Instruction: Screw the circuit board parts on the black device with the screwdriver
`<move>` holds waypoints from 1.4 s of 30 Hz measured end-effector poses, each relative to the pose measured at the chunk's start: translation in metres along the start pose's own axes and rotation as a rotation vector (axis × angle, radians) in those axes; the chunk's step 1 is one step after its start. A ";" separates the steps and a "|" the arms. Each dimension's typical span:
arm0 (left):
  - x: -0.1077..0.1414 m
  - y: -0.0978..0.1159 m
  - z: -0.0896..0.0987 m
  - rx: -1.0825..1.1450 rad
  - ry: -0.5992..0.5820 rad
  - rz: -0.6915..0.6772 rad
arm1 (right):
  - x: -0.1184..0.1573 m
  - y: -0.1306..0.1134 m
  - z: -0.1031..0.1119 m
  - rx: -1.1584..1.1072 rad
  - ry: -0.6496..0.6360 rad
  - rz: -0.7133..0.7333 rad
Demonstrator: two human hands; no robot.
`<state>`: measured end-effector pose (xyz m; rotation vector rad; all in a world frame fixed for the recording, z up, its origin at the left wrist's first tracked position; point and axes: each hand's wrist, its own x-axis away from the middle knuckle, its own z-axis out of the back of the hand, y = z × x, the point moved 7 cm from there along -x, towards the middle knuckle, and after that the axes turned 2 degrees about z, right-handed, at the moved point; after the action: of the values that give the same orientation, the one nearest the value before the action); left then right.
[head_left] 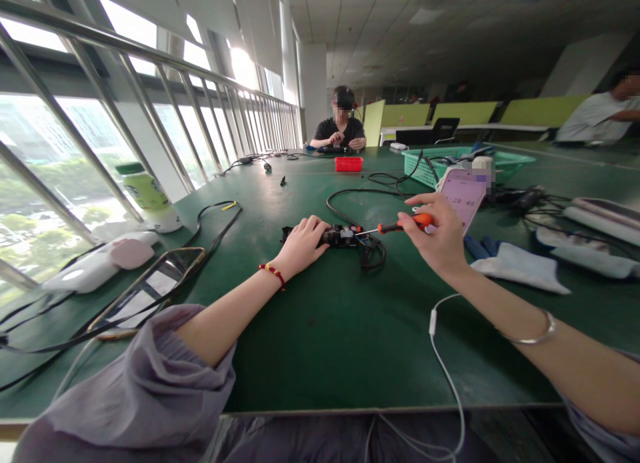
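Note:
My left hand [306, 242] is closed over a small black device [341, 236] with a silver-grey part, pressing it on the green table [310, 343]. My right hand [437, 235] grips a screwdriver [393, 228] by its orange and black handle. The shaft points left, and its tip reaches the right end of the device; whether it touches a screw is too small to tell. A black cable [373, 255] loops on the table just below the tip. Behind my right hand stands a phone [465, 195] with a lit pink screen.
A green basket [417, 170] with cables and a red tray [349, 164] lie farther back. On the left are a tumbler [149, 198], a dark phone [150, 290] and a black strap [215, 240]. A white cable [443, 356] crosses the near right. A person [340, 123] sits opposite.

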<state>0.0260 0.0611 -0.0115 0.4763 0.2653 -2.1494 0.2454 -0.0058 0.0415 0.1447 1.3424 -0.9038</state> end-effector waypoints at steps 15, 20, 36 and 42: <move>0.001 0.000 -0.001 -0.022 -0.009 -0.004 | -0.001 -0.010 0.005 -0.033 0.042 0.094; 0.000 0.000 -0.001 -0.025 -0.006 -0.005 | -0.001 -0.003 0.002 0.027 0.005 0.046; 0.001 -0.001 -0.003 -0.029 0.000 -0.009 | 0.000 0.002 0.001 -0.036 0.000 -0.030; 0.001 0.000 -0.003 -0.015 0.000 -0.009 | 0.000 -0.007 0.004 -0.088 0.053 0.065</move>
<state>0.0261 0.0618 -0.0144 0.4671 0.2835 -2.1545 0.2444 -0.0129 0.0458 0.1439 1.4165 -0.7898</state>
